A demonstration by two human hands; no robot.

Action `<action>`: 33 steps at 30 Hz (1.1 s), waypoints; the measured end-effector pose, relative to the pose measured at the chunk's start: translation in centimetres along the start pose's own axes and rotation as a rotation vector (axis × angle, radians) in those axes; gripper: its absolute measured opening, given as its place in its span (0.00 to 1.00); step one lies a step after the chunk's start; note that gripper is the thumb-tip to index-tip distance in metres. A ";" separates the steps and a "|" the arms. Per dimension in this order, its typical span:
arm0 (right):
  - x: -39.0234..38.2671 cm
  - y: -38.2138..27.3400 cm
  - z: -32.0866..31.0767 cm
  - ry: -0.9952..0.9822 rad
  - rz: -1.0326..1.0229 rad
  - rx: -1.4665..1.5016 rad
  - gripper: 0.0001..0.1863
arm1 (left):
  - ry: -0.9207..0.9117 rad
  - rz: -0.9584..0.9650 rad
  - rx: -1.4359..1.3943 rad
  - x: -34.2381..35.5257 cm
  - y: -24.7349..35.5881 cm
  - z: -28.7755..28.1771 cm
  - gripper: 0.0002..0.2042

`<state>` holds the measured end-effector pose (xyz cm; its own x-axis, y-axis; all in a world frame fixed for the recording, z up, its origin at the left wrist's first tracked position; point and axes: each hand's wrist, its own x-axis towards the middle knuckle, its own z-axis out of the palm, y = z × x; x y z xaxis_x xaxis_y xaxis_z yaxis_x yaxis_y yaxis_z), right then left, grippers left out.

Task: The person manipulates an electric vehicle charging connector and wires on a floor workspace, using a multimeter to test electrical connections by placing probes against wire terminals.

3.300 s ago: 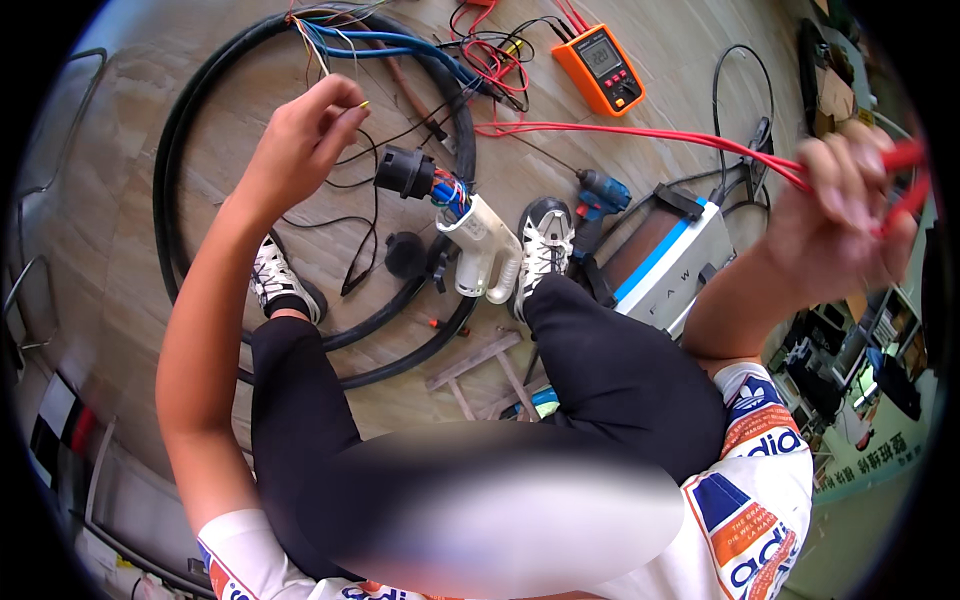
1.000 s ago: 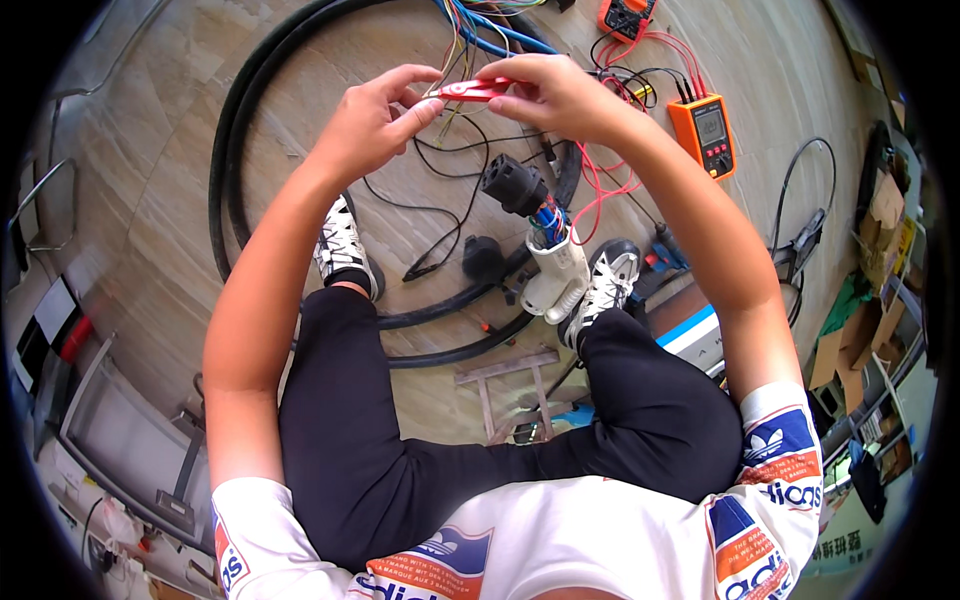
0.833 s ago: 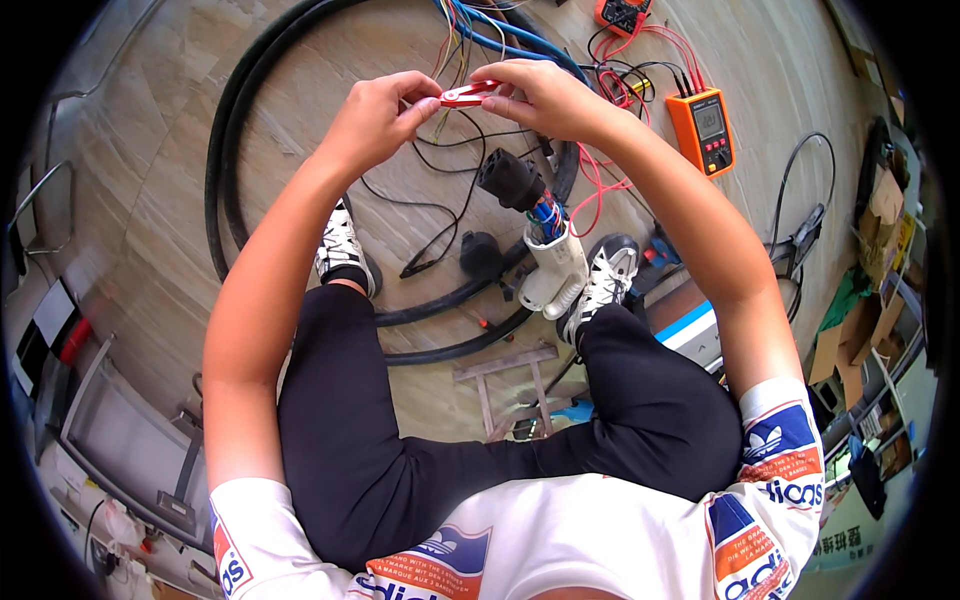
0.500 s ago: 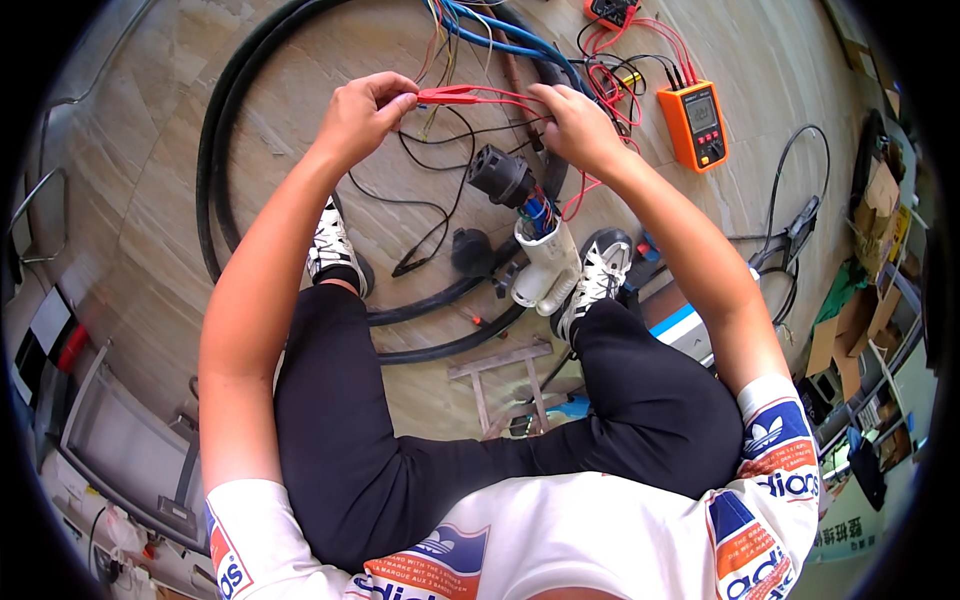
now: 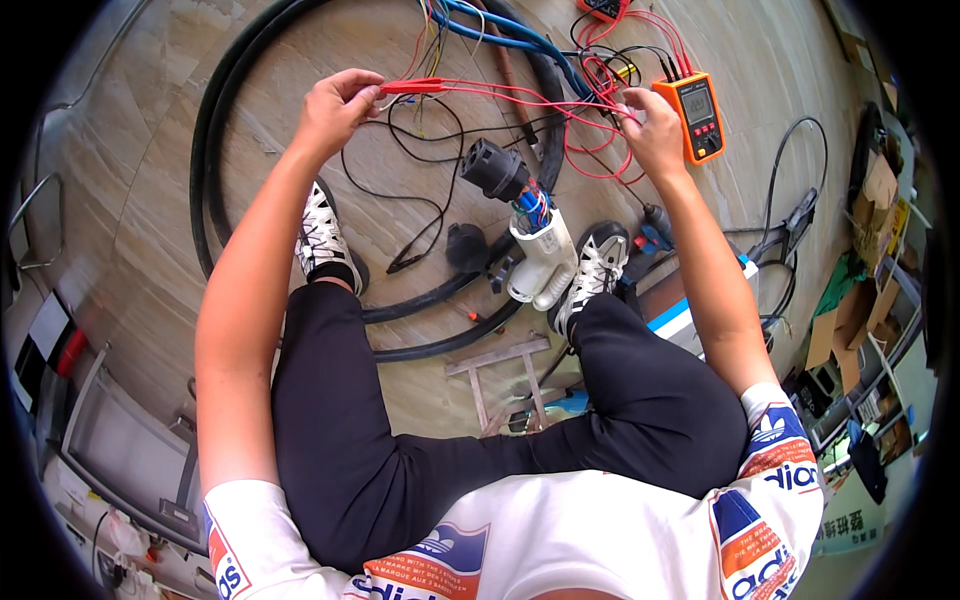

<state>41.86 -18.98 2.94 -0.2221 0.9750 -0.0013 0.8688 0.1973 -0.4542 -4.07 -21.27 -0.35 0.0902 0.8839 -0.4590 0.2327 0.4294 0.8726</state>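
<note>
Pinched in the fingers of my left hand is the end of a red alligator clip, whose red leads stretch across to the right. My right hand has its thumb and fingers closed on the red leads, just left of an orange multimeter. Thin coloured wires fan out beside the clip from a thick blue-wired cable. Below and between my hands lies a white charging gun housing with a black round connector hanging out on coloured wires.
A thick black cable loops over the tiled floor around my feet. A second meter sits at the far edge. Thin black leads lie inside the loop. Near my right shoe is a drill; cardboard boxes stand at the right.
My right hand has moved right along the red leads, drawing them out longer toward the multimeter. My left hand, still pinching the clip, has shifted slightly left.
</note>
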 end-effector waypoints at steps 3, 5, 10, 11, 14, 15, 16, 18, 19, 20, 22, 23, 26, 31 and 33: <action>0.3 0.8 -1.3 0.046 -0.060 -0.036 0.16 | 0.008 -0.025 -0.002 0.9 -0.8 -2.1 0.11; 0.1 0.9 -1.7 0.035 -0.068 -0.018 0.17 | 0.044 -0.049 -0.047 1.0 -0.8 -3.2 0.11; -1.1 0.7 -1.8 -0.123 0.057 0.109 0.15 | 0.076 -0.039 -0.126 1.3 0.4 -6.8 0.13; -1.3 0.6 -1.7 -0.182 0.124 0.197 0.14 | 0.072 -0.036 -0.149 1.1 0.9 -7.3 0.13; -1.7 -0.4 -1.3 -0.229 0.159 0.369 0.12 | 0.068 -0.081 -0.097 0.8 1.1 -7.8 0.13; -1.6 -0.8 -1.1 -0.225 0.145 0.381 0.11 | 0.046 -0.079 -0.092 0.8 0.5 -7.7 0.13; -1.5 -0.9 -1.0 -0.221 0.131 0.390 0.11 | 0.045 -0.100 -0.078 0.8 0.1 -7.1 0.13; -1.2 -0.8 -1.1 -0.229 0.129 0.362 0.11 | 0.034 -0.120 -0.034 0.9 -0.6 -5.8 0.13; -1.2 -0.7 -0.9 -0.235 0.129 0.348 0.12 | 0.024 -0.108 0.010 0.9 -0.9 -5.3 0.14; -1.2 -0.6 -0.9 -0.244 0.139 0.343 0.12 | 0.017 -0.099 0.062 0.9 -1.1 -4.7 0.14; -1.2 -0.3 -0.8 -0.261 0.157 0.334 0.13 | 0.004 -0.082 0.167 0.9 -1.3 -3.5 0.14; -1.3 -0.1 -0.7 -0.265 0.173 0.327 0.13 | -0.027 -0.104 0.248 0.8 -1.2 -3.2 0.16; -1.5 0.6 -0.7 -0.270 0.210 0.316 0.14 | -0.018 -0.004 0.541 0.3 -1.9 -1.9 0.18; -1.9 1.8 0.1 -0.314 0.265 0.313 0.17 | -0.094 -0.122 0.599 -0.9 -3.2 0.3 0.24; -2.2 1.9 0.2 -0.364 0.281 0.279 0.16 | -0.058 -0.174 0.540 -0.8 -3.3 1.1 0.22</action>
<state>43.96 -20.76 1.90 -0.1800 0.8779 -0.4436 0.7771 -0.1496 -0.6114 -3.84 -23.61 -3.07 0.0559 0.7902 -0.6103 0.7094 0.3987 0.5812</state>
